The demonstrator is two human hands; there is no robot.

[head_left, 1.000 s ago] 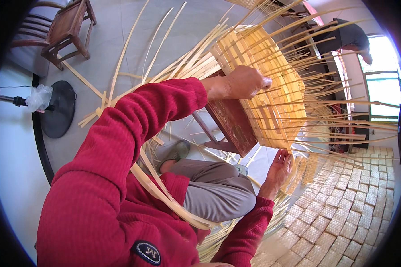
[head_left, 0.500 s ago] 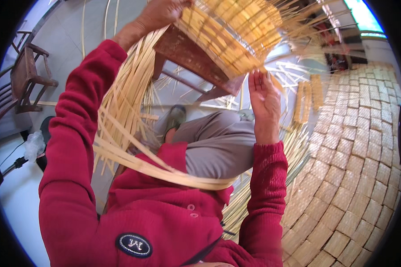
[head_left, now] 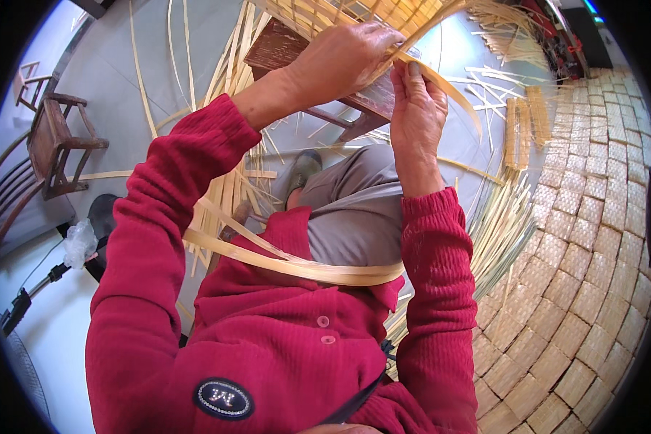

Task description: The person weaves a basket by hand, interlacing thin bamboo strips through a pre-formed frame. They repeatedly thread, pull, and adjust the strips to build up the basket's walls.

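Observation:
A partly woven bamboo basket (head_left: 412, 11) rests on a dark wooden stool (head_left: 275, 49) at the top, cut off by the upper edge. My left hand (head_left: 343, 61) reaches across and is closed on the basket's near corner; its fingertips are partly hidden. Just right of it, my right hand (head_left: 421, 119) pinches a flat bamboo strip (head_left: 452, 90) between thumb and fingers. That strip's free end curves out to the right. Other long strips (head_left: 303, 271) lie across my lap.
Loose bamboo strips (head_left: 228, 173) are piled left of my legs, and a bundle of thin ones (head_left: 502, 224) lies to the right. Small woven pieces (head_left: 517, 134) sit on the floor near stacked woven blocks (head_left: 571, 246). A wooden chair (head_left: 54, 137) stands at the left.
My left hand has come right and down from the basket's far left edge to its near corner. The basket has shifted up and turned. My right hand, flat before, now pinches a strip.

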